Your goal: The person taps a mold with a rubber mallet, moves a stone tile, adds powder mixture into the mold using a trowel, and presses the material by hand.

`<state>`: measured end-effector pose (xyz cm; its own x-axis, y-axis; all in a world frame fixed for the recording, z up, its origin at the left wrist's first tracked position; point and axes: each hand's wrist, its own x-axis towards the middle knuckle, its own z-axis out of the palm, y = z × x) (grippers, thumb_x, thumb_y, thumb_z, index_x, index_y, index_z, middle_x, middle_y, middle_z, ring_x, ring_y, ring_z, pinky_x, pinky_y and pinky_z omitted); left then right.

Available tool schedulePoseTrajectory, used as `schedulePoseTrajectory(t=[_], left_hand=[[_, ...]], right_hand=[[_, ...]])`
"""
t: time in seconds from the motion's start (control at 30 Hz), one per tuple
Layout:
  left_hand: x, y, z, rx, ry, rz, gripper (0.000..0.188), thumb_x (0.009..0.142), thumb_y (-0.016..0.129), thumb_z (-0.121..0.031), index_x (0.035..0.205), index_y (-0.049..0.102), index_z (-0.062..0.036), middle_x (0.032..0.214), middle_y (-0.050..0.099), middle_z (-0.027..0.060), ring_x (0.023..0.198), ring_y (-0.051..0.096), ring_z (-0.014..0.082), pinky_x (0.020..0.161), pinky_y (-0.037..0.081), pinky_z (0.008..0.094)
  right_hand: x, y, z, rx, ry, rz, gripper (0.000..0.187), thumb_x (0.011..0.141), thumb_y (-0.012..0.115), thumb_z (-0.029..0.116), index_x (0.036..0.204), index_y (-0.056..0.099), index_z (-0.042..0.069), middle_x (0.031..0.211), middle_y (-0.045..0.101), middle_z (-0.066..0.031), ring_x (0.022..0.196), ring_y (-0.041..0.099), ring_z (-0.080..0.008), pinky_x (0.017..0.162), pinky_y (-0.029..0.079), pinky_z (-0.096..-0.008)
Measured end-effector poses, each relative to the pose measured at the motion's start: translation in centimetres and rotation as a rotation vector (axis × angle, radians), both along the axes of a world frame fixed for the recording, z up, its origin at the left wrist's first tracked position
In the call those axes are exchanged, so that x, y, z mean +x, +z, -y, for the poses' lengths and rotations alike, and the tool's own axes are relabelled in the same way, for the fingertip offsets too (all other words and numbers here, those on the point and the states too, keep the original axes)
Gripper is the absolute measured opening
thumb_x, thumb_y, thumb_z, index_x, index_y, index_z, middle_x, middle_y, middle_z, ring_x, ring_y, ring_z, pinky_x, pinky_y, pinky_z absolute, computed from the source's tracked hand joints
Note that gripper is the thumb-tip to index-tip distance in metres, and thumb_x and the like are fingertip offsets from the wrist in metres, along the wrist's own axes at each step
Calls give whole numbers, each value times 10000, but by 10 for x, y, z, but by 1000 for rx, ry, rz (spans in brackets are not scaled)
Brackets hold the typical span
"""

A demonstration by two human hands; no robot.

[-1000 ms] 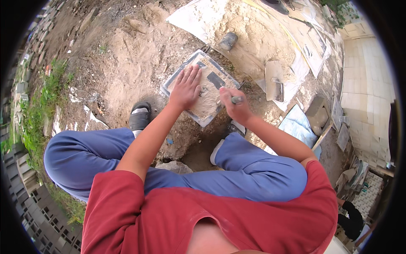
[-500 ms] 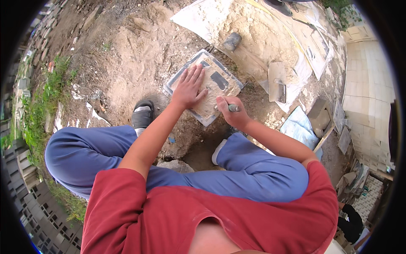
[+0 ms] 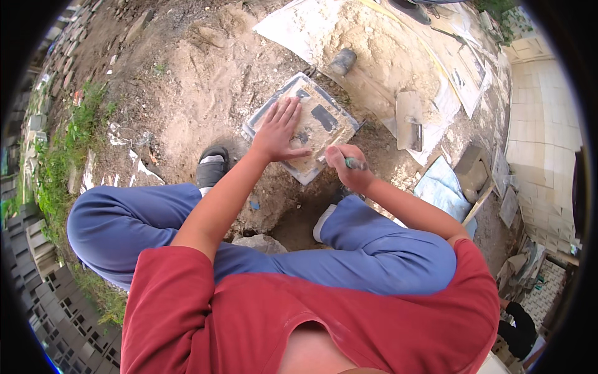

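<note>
A square grey mould [image 3: 265,103] lies on the ground in front of me, covered with pale sandy mix. Dark patches, one of them oblong, show through the mix. My left hand [image 3: 278,132] rests palm down on it, its fingers stretched out. Close to the near right edge, my right hand [image 3: 350,169] is closed round a tool with a greenish handle [image 3: 357,163]. The tool's working end is hidden by the hand, so its kind cannot be made out.
Beyond the mould, a mallet [image 3: 342,61] with a wooden handle lies by a heap of sandy mix [image 3: 374,37] on a white sheet. A flat trowel [image 3: 409,119] is to the right. Further right are a blue-white bag [image 3: 441,190] and a concrete block [image 3: 471,169].
My right hand has moved slightly right and nearer to me with the tool, whose handle is tilted differently. My left hand stays on the mould, its thumb shifted a little.
</note>
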<state>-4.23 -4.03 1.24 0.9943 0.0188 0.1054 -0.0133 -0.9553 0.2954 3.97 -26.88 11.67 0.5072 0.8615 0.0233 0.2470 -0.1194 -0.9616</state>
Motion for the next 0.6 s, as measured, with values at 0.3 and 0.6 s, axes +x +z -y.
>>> schedulePoseTrajectory(t=[0.3,0.6], left_hand=[[-27,-37,-25,188,338,-65,936,1014,373,-690,1639,213,-13,1716,168,210,1605,137,300,1292,136,463],[-43,-73,-79,-897,592,-226,905,999,423,-738,1182,668,114,1147,704,277,1136,646,357,1037,454,410]], right_hand=[[54,9,2,-139,-307,17,515,1080,540,376,714,568,14,614,521,-22,567,466,-136,554,390,-356],[147,-122,135,-976,-392,233,640,990,570,566,974,693,-62,952,713,-308,972,686,-474,881,524,-498]])
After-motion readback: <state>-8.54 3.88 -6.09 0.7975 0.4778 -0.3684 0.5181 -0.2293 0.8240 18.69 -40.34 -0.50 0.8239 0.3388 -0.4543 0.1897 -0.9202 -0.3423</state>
